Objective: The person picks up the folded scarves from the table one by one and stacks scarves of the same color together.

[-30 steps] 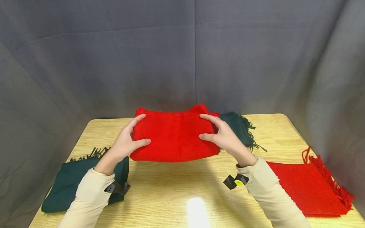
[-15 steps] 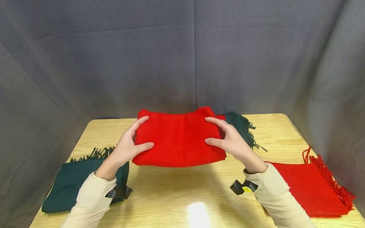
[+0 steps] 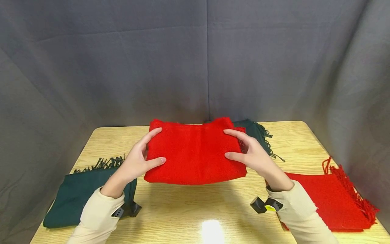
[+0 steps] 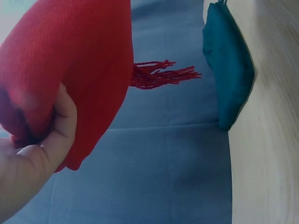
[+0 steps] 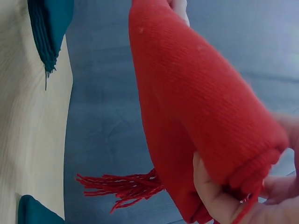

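Observation:
Between my two hands hangs a folded red scarf [image 3: 196,156], held up over the wooden table. My left hand [image 3: 138,161] grips its left end, thumb on the near face and the other fingers largely hidden by the cloth. At the opposite end my right hand [image 3: 254,154] holds it the same way. In the left wrist view, fingers curl round the bunched edge of the red scarf [image 4: 88,60], and red fringe [image 4: 163,77] dangles from it. The right wrist view shows the scarf's thick folded layers [image 5: 201,93] pinched at the right end.
A folded dark green scarf [image 3: 79,196] lies at the table's left, fringe toward the back. Another dark green one [image 3: 254,132] sits at the back, partly behind the held scarf. To the right lies a folded red scarf [image 3: 335,200]. A grey curtain [image 3: 195,61] encloses the table [image 3: 182,217].
Both hands and the held red scarf have shifted slightly right and nearer to me. The grip looks the same, and the scarves on the table have stayed put.

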Action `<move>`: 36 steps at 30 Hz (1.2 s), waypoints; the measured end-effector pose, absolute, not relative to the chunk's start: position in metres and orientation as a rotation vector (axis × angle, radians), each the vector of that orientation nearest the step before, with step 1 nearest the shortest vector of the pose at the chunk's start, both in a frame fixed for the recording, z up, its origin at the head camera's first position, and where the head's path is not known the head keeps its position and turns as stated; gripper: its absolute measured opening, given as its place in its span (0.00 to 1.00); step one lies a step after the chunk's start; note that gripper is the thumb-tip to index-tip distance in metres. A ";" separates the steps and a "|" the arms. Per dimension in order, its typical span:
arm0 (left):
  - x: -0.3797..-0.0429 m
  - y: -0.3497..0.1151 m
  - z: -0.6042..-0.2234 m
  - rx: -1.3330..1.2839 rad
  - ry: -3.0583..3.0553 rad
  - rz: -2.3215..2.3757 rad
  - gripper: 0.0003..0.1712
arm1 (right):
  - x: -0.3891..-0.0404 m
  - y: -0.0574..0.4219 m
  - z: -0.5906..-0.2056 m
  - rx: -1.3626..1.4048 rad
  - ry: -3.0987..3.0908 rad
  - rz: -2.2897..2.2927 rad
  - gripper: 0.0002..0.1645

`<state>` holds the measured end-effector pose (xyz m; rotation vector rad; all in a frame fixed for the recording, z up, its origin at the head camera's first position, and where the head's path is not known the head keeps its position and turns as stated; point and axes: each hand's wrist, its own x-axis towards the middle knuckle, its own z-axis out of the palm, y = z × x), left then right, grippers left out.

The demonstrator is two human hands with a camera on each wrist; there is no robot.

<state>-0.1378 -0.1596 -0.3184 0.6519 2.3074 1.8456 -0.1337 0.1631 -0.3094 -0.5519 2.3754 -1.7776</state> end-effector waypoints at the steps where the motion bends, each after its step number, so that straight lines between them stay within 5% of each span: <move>1: -0.137 -0.160 -0.319 0.657 2.303 1.846 0.45 | -0.133 0.164 -0.310 -0.546 2.360 -1.785 0.36; 36: -0.114 -0.155 -0.364 0.686 2.244 1.788 0.41 | -0.102 0.178 -0.354 -0.493 2.338 -1.798 0.34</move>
